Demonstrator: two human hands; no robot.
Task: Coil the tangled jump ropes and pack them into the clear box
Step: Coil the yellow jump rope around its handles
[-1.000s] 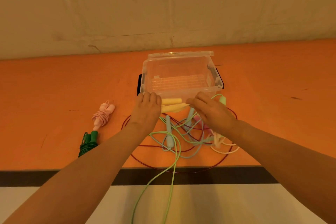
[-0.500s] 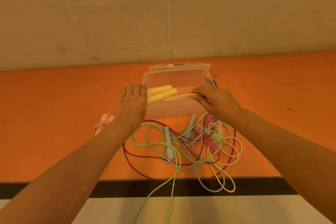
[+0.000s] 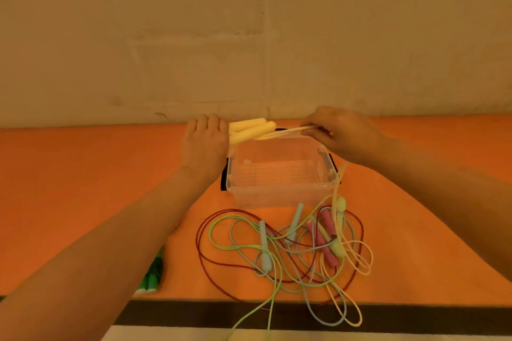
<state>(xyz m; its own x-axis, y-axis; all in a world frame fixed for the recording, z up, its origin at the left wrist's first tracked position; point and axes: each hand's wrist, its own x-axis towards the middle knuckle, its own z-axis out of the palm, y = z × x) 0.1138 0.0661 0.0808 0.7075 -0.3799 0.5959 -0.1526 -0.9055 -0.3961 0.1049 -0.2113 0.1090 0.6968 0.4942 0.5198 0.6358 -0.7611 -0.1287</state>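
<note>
My left hand (image 3: 205, 138) grips the two yellow handles (image 3: 250, 129) of a jump rope above the far left corner of the clear box (image 3: 277, 194). My right hand (image 3: 343, 133) pinches the yellow cord (image 3: 282, 133) stretched from those handles; the cord then drops past the box's right side to the floor. The open box shows nothing inside. In front of it lies a tangle of ropes (image 3: 288, 252): light green, pale blue, dark red and yellow cords with blue handles (image 3: 264, 246), pink handles (image 3: 322, 241) and green-yellow handles.
A coiled green rope (image 3: 152, 277) lies partly hidden behind my left forearm. The orange mat (image 3: 83, 174) ends at a black stripe (image 3: 194, 315) near me. A beige wall (image 3: 249, 36) rises right behind the box.
Both hands rose and moved away from me with the yellow rope, from the box's near side to above its far edge. The cord is now pulled straighter. The view tilted up.
</note>
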